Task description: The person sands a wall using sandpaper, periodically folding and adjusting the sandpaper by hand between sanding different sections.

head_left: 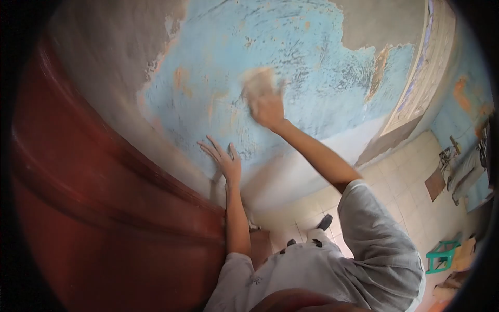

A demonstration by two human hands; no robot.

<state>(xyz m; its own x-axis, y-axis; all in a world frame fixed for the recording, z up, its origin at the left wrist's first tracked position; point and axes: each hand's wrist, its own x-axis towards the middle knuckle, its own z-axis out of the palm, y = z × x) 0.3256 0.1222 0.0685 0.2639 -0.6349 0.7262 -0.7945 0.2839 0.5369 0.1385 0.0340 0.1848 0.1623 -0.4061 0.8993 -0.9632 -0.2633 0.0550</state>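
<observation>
A wall with worn light-blue paint (208, 62) and bare grey patches fills the view in front of me. My right hand (267, 108) is raised against the blue area, closed over a tan, flat piece (260, 78) pressed to the wall; motion blurs both, and I cannot make out what the piece is. Lower and to the left, my left hand (227, 162) rests on the wall near the lower edge of the blue paint, its fingers spread and nothing in it.
Dark red furniture or a panel (104, 208) curves along the left. A patterned frame (421, 73) stands at the right of the wall. On the tiled floor (384, 192) are a green stool (442, 257) and a brown board (435, 183). Tools lie at the far right.
</observation>
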